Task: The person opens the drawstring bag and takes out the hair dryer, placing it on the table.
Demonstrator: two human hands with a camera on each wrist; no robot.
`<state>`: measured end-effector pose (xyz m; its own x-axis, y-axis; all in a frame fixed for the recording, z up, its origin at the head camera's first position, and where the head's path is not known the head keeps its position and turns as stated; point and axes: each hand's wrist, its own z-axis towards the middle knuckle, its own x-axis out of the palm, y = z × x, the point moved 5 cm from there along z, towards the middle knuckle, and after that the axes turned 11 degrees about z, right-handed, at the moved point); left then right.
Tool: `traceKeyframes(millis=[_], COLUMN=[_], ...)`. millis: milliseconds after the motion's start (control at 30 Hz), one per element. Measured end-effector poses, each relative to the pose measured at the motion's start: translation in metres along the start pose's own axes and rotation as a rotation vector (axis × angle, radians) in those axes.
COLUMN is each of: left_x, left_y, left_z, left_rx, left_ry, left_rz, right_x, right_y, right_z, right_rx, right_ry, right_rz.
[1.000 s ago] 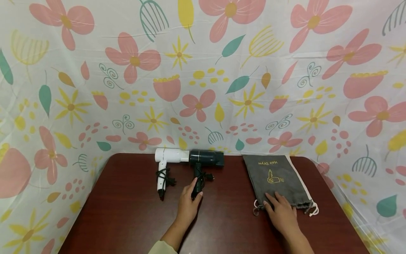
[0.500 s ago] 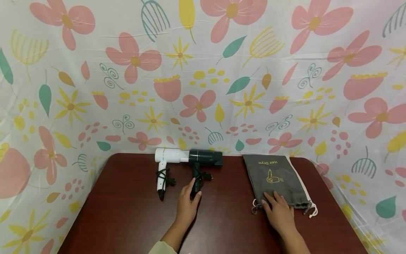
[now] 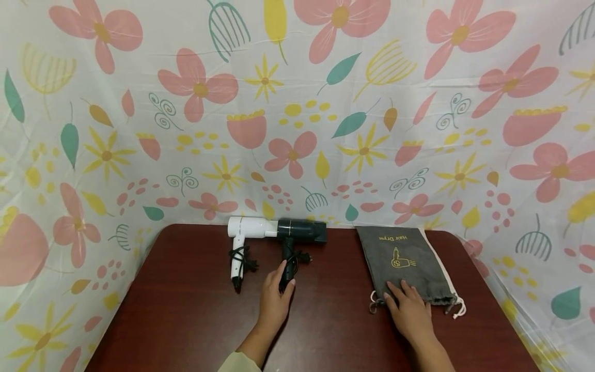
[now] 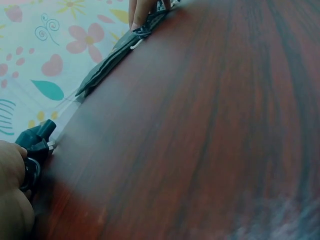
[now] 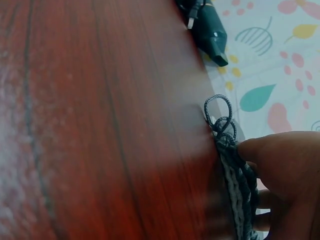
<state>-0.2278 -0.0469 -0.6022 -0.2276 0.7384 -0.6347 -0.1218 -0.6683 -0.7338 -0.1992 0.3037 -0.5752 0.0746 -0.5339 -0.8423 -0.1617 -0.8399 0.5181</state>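
Observation:
A black hair dryer (image 3: 302,231) lies near the table's far edge with its cord wound about the handle. My left hand (image 3: 274,302) holds the lower end of that handle between thumb and fingers. Just left of it lies a white hair dryer (image 3: 251,227), its nozzle end meeting the black one's body. Over on the right is a flat grey drawstring bag (image 3: 403,258), printed "Hair Dryer" in gold. My right hand (image 3: 411,315) rests on the bag near its gathered mouth, fingers spread. The right wrist view shows the thumb at the bag's dark drawstring loop (image 5: 218,107).
The dark red-brown wooden table (image 3: 325,336) has rounded far corners. A white curtain (image 3: 297,129) with flowers and leaves stands behind it and along both sides. White cord ends (image 3: 460,308) stick out from the bag's mouth.
Both hands stay nearly where they were. The black hair dryer and the right hand have shifted very slightly left since a second ago.

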Motion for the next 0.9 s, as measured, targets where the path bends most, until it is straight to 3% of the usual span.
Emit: traceKeyframes(millis=[533,767,900], left_x=[-0.0004,-0.0008,-0.0022], left_y=[-0.0025,-0.0069,-0.0061], left_z=[-0.0012,-0.0044,-0.0058], left_rx=[-0.014,0.04,0.034], left_ry=[-0.004,-0.062,-0.048], left_rz=[0.026,0.07,0.044], right_x=[0.0008,-0.0005,-0.0013], right_y=[-0.0041,-0.0053,-0.0032], right_z=[0.0009,0.0006,0.0005], right_rx=[0.003,0.023,0.01], right_ry=[0.016,0.037,0.021], right_rz=[0.002,0.02,0.032])
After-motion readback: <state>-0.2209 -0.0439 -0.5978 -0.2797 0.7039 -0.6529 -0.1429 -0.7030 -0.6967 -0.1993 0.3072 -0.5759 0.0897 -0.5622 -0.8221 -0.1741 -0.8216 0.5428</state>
